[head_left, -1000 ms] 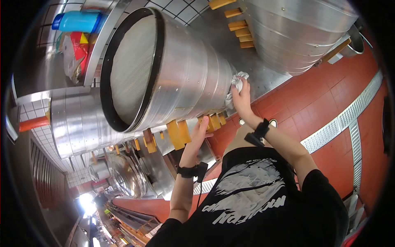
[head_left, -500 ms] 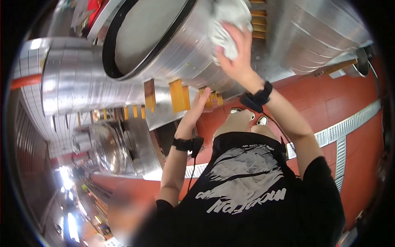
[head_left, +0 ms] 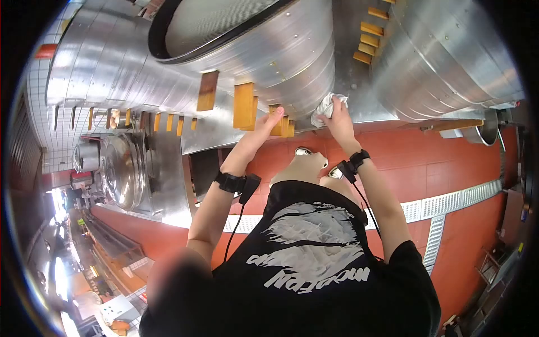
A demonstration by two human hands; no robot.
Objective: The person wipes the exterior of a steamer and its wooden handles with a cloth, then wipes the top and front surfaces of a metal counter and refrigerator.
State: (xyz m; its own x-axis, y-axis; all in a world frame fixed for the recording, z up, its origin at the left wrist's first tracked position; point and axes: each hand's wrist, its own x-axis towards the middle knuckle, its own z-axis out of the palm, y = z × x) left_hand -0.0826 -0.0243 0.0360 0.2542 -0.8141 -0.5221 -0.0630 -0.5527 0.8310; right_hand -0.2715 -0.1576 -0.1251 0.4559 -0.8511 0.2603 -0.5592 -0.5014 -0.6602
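Note:
A large metal drum (head_left: 264,62) with a dark rim and a pale mesh top fills the upper middle, wooden handles jutting from its side. My left hand (head_left: 268,124) is closed at one wooden handle (head_left: 287,128) low on the drum; its thumb shows, while the other fingers are mostly hidden. In my right hand (head_left: 340,119) is a crumpled white cloth (head_left: 322,110), pressed near the drum's lower edge by the metal counter (head_left: 351,84). Fingers of this hand wrap around the cloth.
A second metal drum (head_left: 449,56) with wooden handles stands to the right, and a third (head_left: 112,62) to the left. Beyond the counter lie a shiny domed metal vessel (head_left: 120,171), the red tiled floor (head_left: 393,151) and a metal floor grate (head_left: 443,202).
My right hand has moved the cloth down the drum's side to its lower edge. My left hand stays by the wooden handle. The view has shifted, bringing the right drum's handles into sight.

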